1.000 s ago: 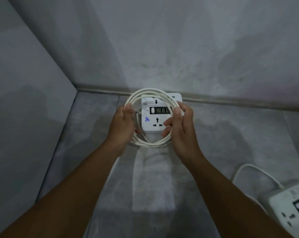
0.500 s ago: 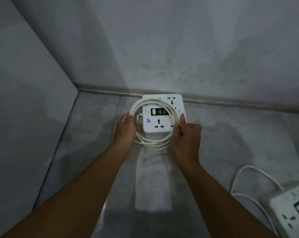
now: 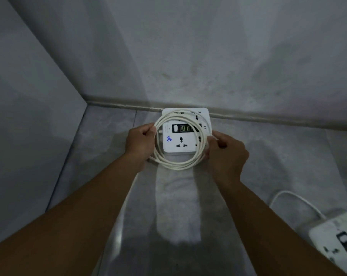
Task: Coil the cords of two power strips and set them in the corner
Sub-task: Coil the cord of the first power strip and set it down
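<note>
1. Grey walls [image 3: 208, 46], far and left, meeting in a corner at upper left; pale skirting strip [image 3: 268, 118] running along the foot of the far wall.
2. Grey tiled floor [image 3: 101, 148], filling the near half of the view, bearing everything listed below.
3. Two bare forearms, reaching from the near edge toward the far wall.
4. White square power strip [image 3: 185, 144], lying flat on the floor, far edge touching or just beside the skirting, somewhat right of the corner; sockets facing up, dark switch-and-port band crossing its middle, small blue mark near its left edge.
5. Second power strip [image 3: 336, 242], white, sitting at the near right edge of the view, partly cut off, well apart from the first; sockets facing up.
6. Coiled cord [image 3: 176, 165], white, several loops gathered in a ring, lying over the square strip and overhanging its near and left edges.
7. Loose cord [image 3: 294, 198] of the second strip, arching over the floor at its far-left side, not coiled.
8. Right hand [image 3: 226, 154], fingers curling round the coil's right side, pinching the loops.
9. Left hand [image 3: 140, 144], fingers closing on the coil's left side, gripping the loops.
</note>
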`<state>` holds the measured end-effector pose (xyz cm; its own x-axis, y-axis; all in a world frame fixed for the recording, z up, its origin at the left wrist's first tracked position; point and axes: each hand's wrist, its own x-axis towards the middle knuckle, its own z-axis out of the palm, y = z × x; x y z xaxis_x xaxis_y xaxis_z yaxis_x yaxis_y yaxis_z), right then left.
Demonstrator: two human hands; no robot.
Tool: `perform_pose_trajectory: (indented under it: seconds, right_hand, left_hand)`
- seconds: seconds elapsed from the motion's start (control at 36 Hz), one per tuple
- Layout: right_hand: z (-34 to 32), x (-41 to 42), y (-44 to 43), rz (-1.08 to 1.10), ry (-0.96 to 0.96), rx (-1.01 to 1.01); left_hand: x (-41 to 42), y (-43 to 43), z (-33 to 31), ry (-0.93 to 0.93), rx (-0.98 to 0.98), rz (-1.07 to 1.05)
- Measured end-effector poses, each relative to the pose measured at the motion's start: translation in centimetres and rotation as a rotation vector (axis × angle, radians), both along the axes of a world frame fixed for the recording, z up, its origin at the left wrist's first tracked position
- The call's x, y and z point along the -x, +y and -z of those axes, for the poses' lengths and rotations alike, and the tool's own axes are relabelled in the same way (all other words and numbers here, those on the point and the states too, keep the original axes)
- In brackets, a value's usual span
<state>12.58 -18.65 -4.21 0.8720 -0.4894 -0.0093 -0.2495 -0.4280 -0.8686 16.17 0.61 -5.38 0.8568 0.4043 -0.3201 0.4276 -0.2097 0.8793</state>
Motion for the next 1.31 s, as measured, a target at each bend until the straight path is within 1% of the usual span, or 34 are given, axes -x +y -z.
perform_pose_trajectory:
  seconds: [0.06, 0.22, 0.31, 0.39, 0.44, 0.47, 0.5, 0.58, 0.61, 0.67, 0.75, 0.81, 0.86, 0.94, 0.97, 1.14, 1.31]
  right_hand:
    - [-0.2, -0.4, -0.1, -0.023, 0.029, 0.019]
    - [-0.7, 0.0, 0.3, -0.201, 0.129, 0.243]
    - [-0.6, 0.7, 0.9, -0.290, 0.163, 0.300]
    - [-1.0, 1.7, 1.4, -0.338, 0.160, 0.254]
    - [-1.0, 2.2, 1.7, -0.343, 0.176, 0.203]
    - [-0.8, 2.4, 1.8, -0.351, 0.190, 0.206]
    - [-0.6, 2.6, 1.8, -0.367, 0.200, 0.218]
    - [-0.1, 2.8, 1.6, -0.393, 0.233, 0.223]
    - [0.1, 2.8, 1.6, -0.395, 0.234, 0.214]
    - [0.3, 2.8, 1.5, -0.394, 0.212, 0.208]
    - [0.4, 2.8, 1.6, -0.386, 0.184, 0.207]
    - [0.6, 2.8, 1.7, -0.382, 0.180, 0.214]
    - [0.6, 2.8, 1.7, -0.380, 0.173, 0.223]
    - [0.8, 2.8, 1.8, -0.369, 0.169, 0.222]
    - [0.8, 2.8, 1.9, -0.364, 0.170, 0.221]
    - [1.0, 2.8, 2.0, -0.340, 0.157, 0.201]
    - [1.0, 2.7, 2.0, -0.357, 0.181, 0.223]
  left_hand:
    - [0.1, -0.1, -0.1, -0.019, -0.048, 0.004]
    - [0.3, -0.4, -0.1, -0.054, -0.114, -0.026]
    - [0.5, -0.4, -0.1, -0.096, -0.180, 0.020]
    - [0.1, 0.0, 0.6, -0.113, -0.293, 0.067]
    - [-0.2, 0.3, 0.8, -0.069, -0.307, 0.069]
    - [-0.4, 0.4, 0.5, -0.042, -0.267, 0.067]
    - [-0.6, 0.5, 0.4, -0.017, -0.179, 0.049]
    - [-0.6, 1.2, -0.1, 0.027, 0.257, -0.122]
    - [-0.4, 1.8, 0.1, 0.024, 0.357, -0.172]
    - [0.6, 2.6, 0.5, -0.003, 0.400, -0.216]
    - [2.7, 3.6, 1.1, -0.068, 0.290, -0.225]
    - [4.1, 4.0, 1.4, -0.110, 0.216, -0.183]
    - [5.6, 4.3, 1.6, -0.162, 0.123, -0.085]
    - [7.5, 4.2, 2.1, -0.259, -0.061, 0.144]
    - [7.8, 4.1, 2.2, -0.278, -0.097, 0.192]
    - [7.6, 3.7, 2.5, -0.300, -0.168, 0.264]
    - [6.7, 3.8, 2.9, -0.305, -0.197, 0.213]
